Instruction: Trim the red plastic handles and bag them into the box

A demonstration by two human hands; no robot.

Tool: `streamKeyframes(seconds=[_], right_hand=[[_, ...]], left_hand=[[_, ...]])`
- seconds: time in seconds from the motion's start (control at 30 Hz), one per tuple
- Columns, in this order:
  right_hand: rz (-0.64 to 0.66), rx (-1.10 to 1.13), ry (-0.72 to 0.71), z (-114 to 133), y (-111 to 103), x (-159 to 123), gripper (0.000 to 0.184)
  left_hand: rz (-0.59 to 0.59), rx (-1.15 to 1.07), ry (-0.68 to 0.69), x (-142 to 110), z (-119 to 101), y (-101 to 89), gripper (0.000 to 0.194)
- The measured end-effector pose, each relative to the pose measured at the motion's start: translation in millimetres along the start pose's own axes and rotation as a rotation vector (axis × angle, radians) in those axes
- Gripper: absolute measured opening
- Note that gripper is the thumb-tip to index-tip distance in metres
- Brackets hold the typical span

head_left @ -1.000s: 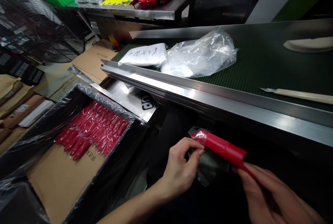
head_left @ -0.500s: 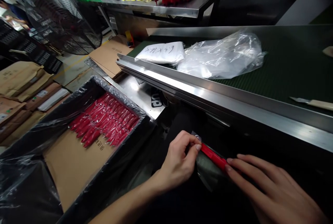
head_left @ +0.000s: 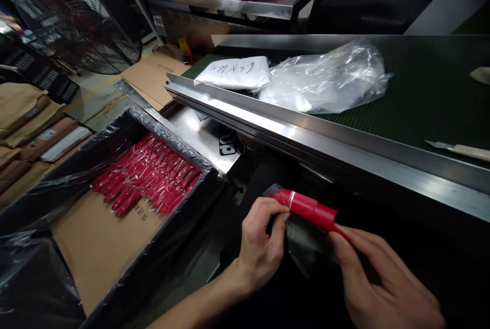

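Both hands work on a red tool handle (head_left: 310,209) partly inside a clear plastic sleeve (head_left: 302,247), just below the steel rail of the conveyor. My left hand (head_left: 262,247) pinches the sleeve's end beside the handle's tip, thumb and forefinger closed. My right hand (head_left: 377,280) grips the handle's other end with its fingers curled round it. A box lined with black plastic (head_left: 46,191) stands at my left, with a row of bagged red handles (head_left: 147,173) lying on cardboard inside it.
A green conveyor belt (head_left: 413,104) carries clear plastic bags (head_left: 325,81), a white packet with writing (head_left: 233,74) and a knife (head_left: 459,150). A steel shelf (head_left: 237,7) behind holds red and yellow handles. A floor fan (head_left: 72,23) and stacked cartons (head_left: 26,125) stand at the left.
The red handle has been turned and lifted so more of it shows. My right hand has gone from flat fingers on it to a curled grip; my left keeps pinching the sleeve.
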State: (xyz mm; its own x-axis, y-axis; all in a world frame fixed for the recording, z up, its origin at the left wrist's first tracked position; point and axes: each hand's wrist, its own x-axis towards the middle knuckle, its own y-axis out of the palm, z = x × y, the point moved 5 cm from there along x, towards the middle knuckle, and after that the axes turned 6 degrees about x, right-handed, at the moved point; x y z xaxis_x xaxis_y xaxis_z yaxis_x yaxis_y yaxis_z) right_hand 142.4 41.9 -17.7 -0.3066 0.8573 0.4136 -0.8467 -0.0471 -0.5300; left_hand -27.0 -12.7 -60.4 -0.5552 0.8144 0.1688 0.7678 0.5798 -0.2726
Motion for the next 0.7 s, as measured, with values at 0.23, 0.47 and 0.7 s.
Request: streamKeyframes(seconds=[0.23, 0.47, 0.7], right_hand=[[-0.086, 0.15, 0.23, -17, 23, -27, 0.019], [0.368, 0.128, -0.234, -10, 21, -2, 0.03], [0.485, 0.186, -0.505, -32, 16, -17, 0.042]], left_hand=[[-0.033, -0.012, -0.033, -17, 16, 14.1, 0.013], [0.049, -0.032, 0.007, -5, -13, 1.8, 0.009], [0.357, 0.053, 0.264, 2, -51, -16.3, 0.02]])
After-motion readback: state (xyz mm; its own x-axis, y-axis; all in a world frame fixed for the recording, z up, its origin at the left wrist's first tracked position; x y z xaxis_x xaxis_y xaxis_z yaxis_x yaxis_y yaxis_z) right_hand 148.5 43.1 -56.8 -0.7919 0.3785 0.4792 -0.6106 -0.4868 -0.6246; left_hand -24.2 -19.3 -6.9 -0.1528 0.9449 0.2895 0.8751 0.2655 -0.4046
